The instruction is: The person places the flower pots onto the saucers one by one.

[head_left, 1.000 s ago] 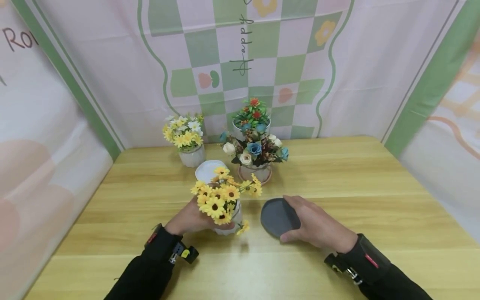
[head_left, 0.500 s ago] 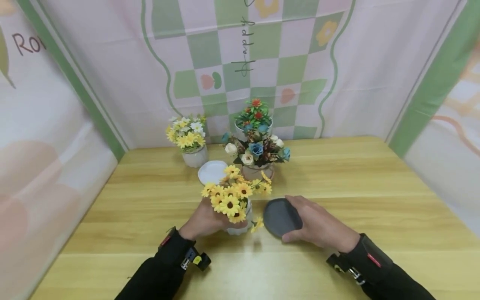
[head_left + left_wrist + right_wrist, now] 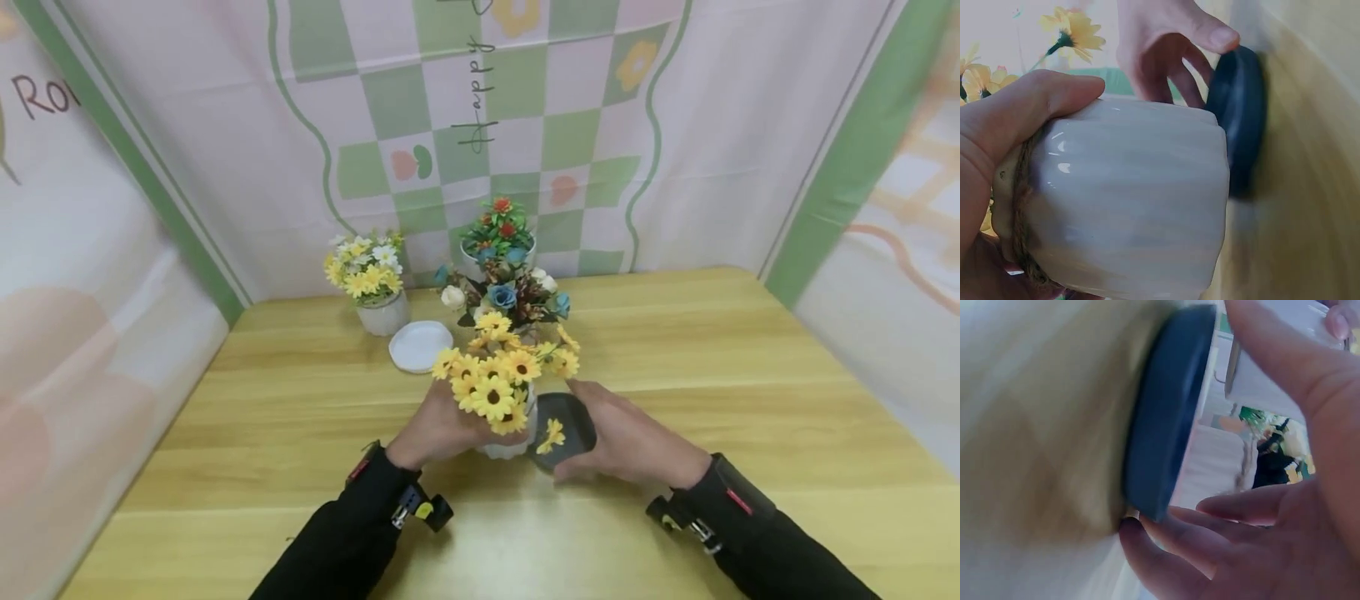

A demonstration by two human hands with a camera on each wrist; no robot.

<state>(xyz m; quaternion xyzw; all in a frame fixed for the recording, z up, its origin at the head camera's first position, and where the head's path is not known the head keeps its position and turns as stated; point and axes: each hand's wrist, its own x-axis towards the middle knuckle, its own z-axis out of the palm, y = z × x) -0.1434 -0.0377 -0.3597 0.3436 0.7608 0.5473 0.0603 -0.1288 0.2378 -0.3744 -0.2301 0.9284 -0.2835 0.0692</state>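
Note:
My left hand (image 3: 446, 429) grips a white ribbed pot (image 3: 1135, 194) with twine round its rim. Yellow flowers with dark centres (image 3: 491, 396) spring from it and hide part of the hand. The pot overlaps the left part of a dark grey saucer (image 3: 576, 417) in the head view, and in the left wrist view its base is close to that saucer. Whether they touch, I cannot tell. My right hand (image 3: 633, 433) holds the saucer by its right side, thumb near and fingers far; the saucer (image 3: 1166, 419) lies on the table.
A white saucer (image 3: 420, 346) lies behind the left hand. Farther back stand a pot of white and yellow flowers (image 3: 367, 271), an arrangement of blue and cream roses (image 3: 501, 296) and a red-flowered plant (image 3: 501, 225). A patterned cloth (image 3: 420, 100) hangs behind the wooden table (image 3: 712, 350).
My left hand has carried the yellow-flowered pot rightward to the dark saucer, and one drooping flower now hangs over it. The right hand has stayed at the saucer's side.

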